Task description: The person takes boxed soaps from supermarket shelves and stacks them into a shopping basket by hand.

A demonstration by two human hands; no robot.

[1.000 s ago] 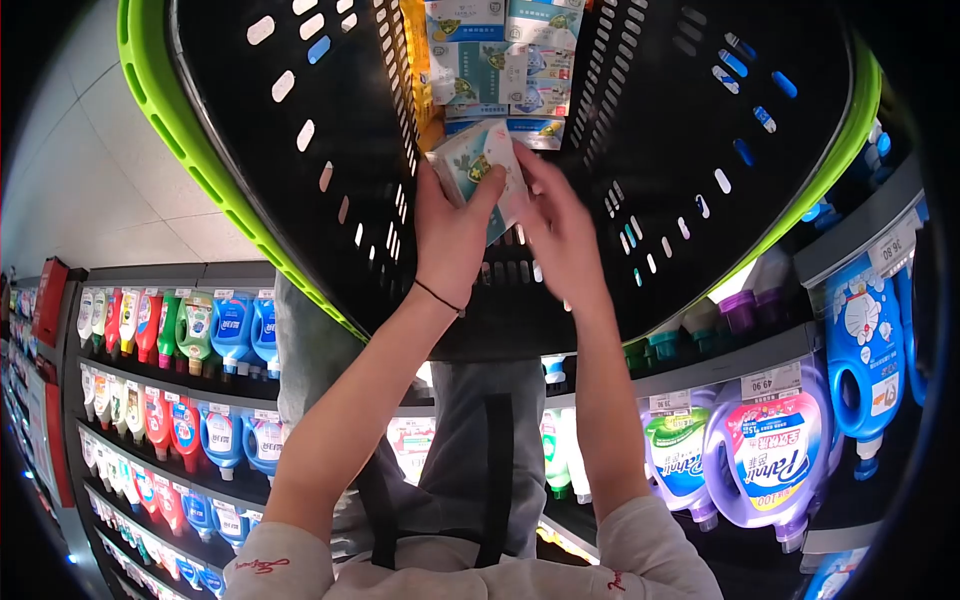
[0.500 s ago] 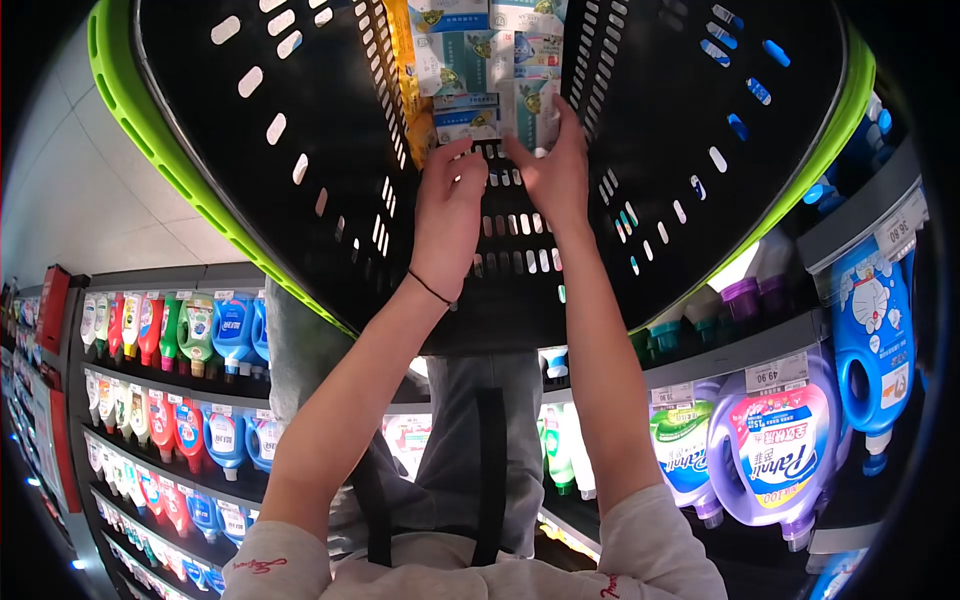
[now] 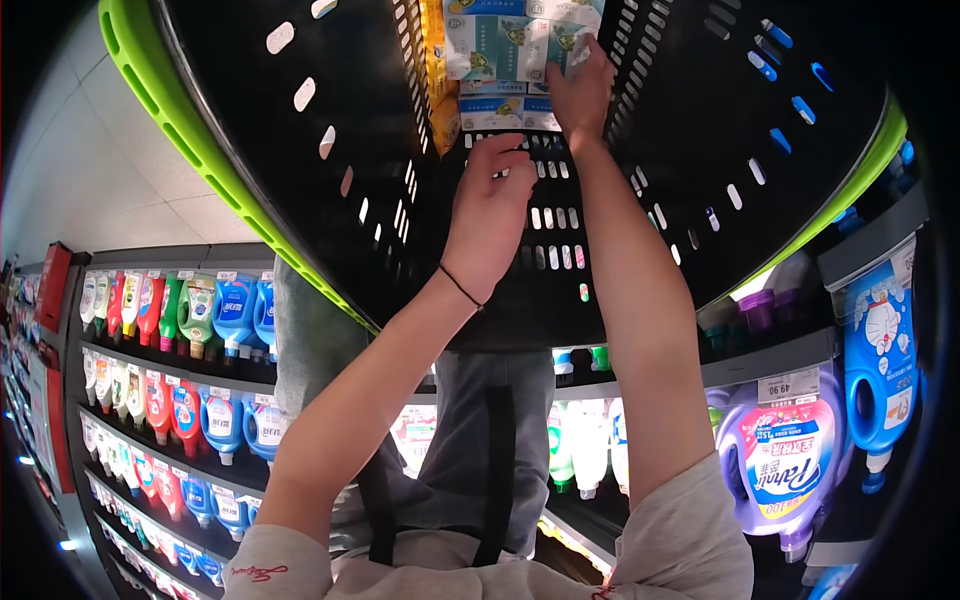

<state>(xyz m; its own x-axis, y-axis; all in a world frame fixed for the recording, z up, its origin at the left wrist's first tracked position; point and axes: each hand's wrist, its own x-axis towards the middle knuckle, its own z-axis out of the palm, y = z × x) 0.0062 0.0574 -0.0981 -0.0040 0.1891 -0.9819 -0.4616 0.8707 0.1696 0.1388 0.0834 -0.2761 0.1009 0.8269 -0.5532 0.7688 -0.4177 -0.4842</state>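
A black perforated basket [image 3: 270, 170] with a green rim lies in front of me. Several small printed boxes [image 3: 485, 48] are stacked at its far end, beside a yellow-orange package [image 3: 438, 90]. My right hand [image 3: 583, 88] has its fingers round a white-and-green box [image 3: 568, 45] at the right of the stack. Nearer to me, my left hand [image 3: 492, 205] hangs over the basket floor, fingers curled but apart, holding nothing. A thin dark band circles my left wrist.
Shelves of colourful bottles [image 3: 233, 305] stand at the left. To the right are a large purple detergent bottle [image 3: 785, 460] and a blue bottle [image 3: 880, 350], with price tags [image 3: 788, 386] on the shelf edges. The basket's green rim [image 3: 190, 165] curves around both arms.
My right hand has moved farther into the basket with the white-and-green box, setting it against the upper stack. My left hand has let go of the box and drawn back towards me.
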